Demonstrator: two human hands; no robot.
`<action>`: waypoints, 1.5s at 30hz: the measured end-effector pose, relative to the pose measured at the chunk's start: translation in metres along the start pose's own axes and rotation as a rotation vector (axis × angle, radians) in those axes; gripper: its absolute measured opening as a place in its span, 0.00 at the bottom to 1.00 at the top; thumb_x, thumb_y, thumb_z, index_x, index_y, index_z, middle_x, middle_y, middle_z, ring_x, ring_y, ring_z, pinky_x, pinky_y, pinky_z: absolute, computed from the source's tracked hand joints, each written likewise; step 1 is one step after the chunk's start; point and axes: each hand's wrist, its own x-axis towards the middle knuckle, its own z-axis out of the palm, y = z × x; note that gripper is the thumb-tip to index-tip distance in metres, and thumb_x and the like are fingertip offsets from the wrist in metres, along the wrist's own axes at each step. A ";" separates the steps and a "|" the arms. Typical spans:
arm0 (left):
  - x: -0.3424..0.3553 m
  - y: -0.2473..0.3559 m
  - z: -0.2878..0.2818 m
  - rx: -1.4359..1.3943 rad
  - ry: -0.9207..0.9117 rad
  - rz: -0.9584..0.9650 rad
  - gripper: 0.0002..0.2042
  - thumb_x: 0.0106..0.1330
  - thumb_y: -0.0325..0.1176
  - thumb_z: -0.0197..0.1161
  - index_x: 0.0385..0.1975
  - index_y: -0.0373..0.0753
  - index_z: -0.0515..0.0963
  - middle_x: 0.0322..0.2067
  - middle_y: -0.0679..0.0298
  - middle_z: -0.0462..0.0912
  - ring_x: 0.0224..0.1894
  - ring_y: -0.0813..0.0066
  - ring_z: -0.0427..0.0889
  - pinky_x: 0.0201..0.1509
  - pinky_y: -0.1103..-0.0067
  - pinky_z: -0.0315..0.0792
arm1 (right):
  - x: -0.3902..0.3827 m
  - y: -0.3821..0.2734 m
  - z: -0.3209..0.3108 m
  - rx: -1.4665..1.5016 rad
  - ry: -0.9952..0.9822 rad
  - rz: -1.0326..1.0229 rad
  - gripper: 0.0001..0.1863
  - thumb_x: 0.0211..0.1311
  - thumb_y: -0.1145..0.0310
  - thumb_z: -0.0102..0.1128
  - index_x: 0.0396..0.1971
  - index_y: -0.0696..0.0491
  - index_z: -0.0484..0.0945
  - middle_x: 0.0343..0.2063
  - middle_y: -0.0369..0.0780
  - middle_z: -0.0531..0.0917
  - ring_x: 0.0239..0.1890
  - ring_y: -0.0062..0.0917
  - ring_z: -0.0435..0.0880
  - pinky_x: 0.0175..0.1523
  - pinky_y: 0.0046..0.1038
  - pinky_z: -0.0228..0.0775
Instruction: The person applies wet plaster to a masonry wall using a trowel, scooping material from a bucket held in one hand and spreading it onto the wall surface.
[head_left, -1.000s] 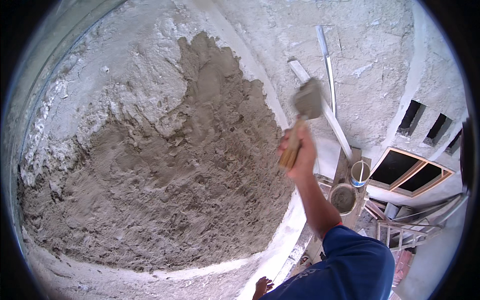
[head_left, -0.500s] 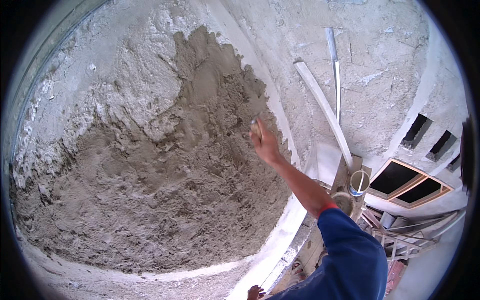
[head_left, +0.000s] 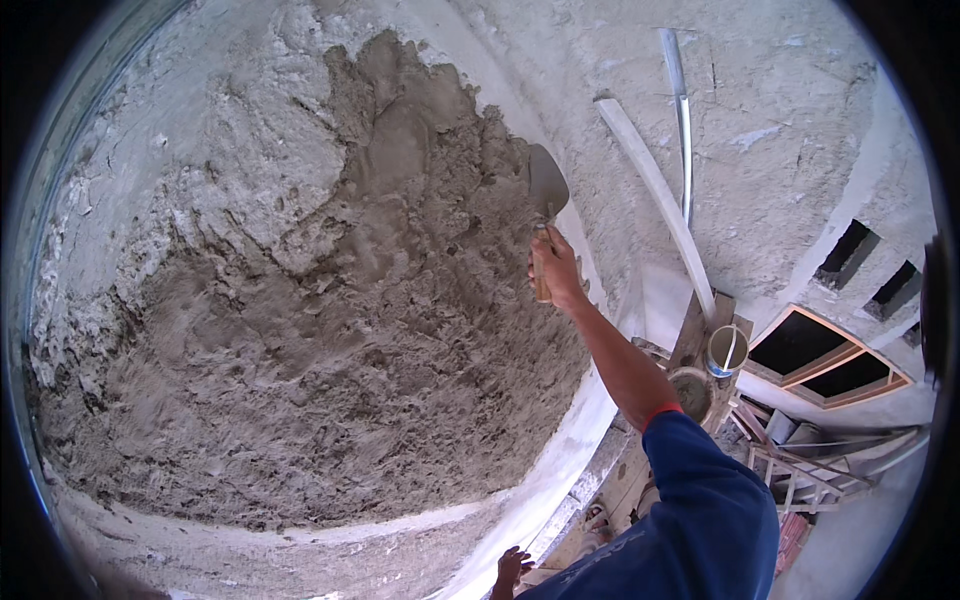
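Note:
My right hand is closed round the wooden handle of a trowel. The trowel's flat grey blade lies at the right edge of the wet mortar, beside a smooth pale strip. Rough wet mortar covers most of the wall on the left, with a smoother patch near its top. Low in the picture, my left hand is held near the pale lower border, fingers apart and with nothing seen in it.
Two long straight bars, one pale and one metal, lean on the right wall. A bucket and a round mortar tub stand on planks. Beyond them are a wooden-framed opening and stacked timber.
My right hand has moved slightly right, and the trowel, blurred before, now shows its blade pointing up at the mortar's edge. The whole view has shifted a little.

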 end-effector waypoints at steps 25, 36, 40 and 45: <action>0.056 -0.061 -0.094 -0.182 -0.184 0.061 0.21 0.70 0.38 0.50 0.59 0.36 0.61 0.50 0.43 0.73 0.42 0.42 0.80 0.47 0.52 0.76 | -0.195 -0.164 0.119 0.560 0.114 -0.542 0.17 0.68 0.64 0.45 0.54 0.50 0.60 0.28 0.38 0.73 0.21 0.22 0.74 0.22 0.25 0.71; 0.062 0.006 -0.066 -0.100 -0.114 0.060 0.17 0.68 0.37 0.51 0.54 0.39 0.64 0.44 0.48 0.75 0.38 0.47 0.80 0.41 0.55 0.75 | -0.109 -0.254 0.198 0.041 0.488 -0.972 0.30 0.69 0.66 0.47 0.66 0.54 0.46 0.30 0.41 0.74 0.27 0.22 0.77 0.25 0.20 0.72; 0.074 0.022 -0.041 -0.017 -0.182 0.089 0.16 0.68 0.37 0.52 0.52 0.41 0.65 0.42 0.50 0.75 0.37 0.49 0.79 0.39 0.56 0.75 | -0.030 -0.177 0.259 -0.680 0.353 -0.857 0.24 0.64 0.68 0.50 0.58 0.59 0.62 0.37 0.46 0.79 0.37 0.36 0.80 0.42 0.34 0.71; 0.069 0.001 -0.059 -0.020 -0.163 0.074 0.14 0.67 0.36 0.53 0.50 0.42 0.66 0.39 0.52 0.76 0.35 0.52 0.79 0.36 0.58 0.74 | -0.148 -0.127 0.313 -0.518 -0.031 -0.957 0.30 0.64 0.67 0.53 0.63 0.59 0.56 0.35 0.52 0.80 0.30 0.44 0.81 0.39 0.41 0.74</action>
